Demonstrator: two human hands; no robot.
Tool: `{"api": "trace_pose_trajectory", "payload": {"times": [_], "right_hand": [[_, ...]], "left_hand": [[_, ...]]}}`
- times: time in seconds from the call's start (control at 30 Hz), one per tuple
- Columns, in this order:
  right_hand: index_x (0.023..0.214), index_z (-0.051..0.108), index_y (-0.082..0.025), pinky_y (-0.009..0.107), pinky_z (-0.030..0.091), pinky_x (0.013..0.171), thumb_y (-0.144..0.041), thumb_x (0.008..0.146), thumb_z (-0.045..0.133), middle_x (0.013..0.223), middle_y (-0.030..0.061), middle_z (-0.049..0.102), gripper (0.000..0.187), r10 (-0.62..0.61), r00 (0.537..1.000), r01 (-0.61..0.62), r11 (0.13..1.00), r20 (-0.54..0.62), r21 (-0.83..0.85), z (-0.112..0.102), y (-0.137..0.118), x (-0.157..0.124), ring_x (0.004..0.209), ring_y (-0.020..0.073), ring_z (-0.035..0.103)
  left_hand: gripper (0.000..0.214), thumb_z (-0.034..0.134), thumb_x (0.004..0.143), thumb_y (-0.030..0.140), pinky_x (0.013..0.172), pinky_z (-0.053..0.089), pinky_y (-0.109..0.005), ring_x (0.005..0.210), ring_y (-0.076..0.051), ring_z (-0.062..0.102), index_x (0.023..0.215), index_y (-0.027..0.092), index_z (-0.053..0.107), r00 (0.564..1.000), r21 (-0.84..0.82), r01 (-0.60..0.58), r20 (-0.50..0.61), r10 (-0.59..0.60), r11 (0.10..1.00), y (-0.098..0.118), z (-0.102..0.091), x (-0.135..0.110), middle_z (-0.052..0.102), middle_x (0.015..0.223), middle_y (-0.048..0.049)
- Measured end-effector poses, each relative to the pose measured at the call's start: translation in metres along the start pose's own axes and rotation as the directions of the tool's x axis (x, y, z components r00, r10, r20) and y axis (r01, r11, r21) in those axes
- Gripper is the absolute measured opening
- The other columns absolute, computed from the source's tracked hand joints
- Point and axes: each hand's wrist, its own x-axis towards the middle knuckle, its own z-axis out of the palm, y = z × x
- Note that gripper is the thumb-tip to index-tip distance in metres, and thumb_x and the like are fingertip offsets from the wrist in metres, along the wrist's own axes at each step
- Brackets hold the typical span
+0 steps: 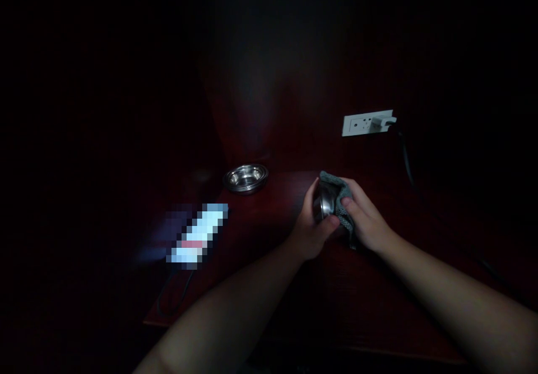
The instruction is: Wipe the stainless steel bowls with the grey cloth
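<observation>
Red tabletop (260, 228) | lit screen (200, 232), pixelated | left hand (309, 234) gripping steel bowl (326, 199) | right hand (370, 217) clasping cloth (345, 220)

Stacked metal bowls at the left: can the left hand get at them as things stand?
Not immediately, it seems: the left hand grips another metal bowl, a cloth against it. Once freed, it probably could; nothing visible blocks the way to the stacked bowls.

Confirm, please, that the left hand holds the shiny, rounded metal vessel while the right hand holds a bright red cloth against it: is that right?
Not quite: in the head view, the textured fabric cloth is dull grey-green, not bright red. The right hand does hold it against the shiny, rounded metal vessel in the left hand.
</observation>
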Motion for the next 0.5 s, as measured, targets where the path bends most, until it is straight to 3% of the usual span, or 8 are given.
{"api": "trace_pose_trajectory", "payload": {"times": [0.5], "right_hand": [[0.126, 0.049, -0.023, 0.047, 0.047, 0.093, -0.056, 0.091, 0.048, 0.119, 0.0102, 0.061, 0.048, -0.020, 1.000, 0.020, 1.000, -0.001, 0.009, 0.0005, -0.0015, -0.0017, 0.106, 0.0277, 0.059]], "left_hand": [[0.096, 0.066, 0.077, 0.059, 0.112, 0.032, -0.046, 0.134, -0.033, 0.042, 0.149, 0.015, 0.022, 1.000, 0.006, -0.008, -0.001, 0.008, 1.000, 0.0019, 0.0009, 0.0011, 0.042, 0.146, -0.0200]]}}
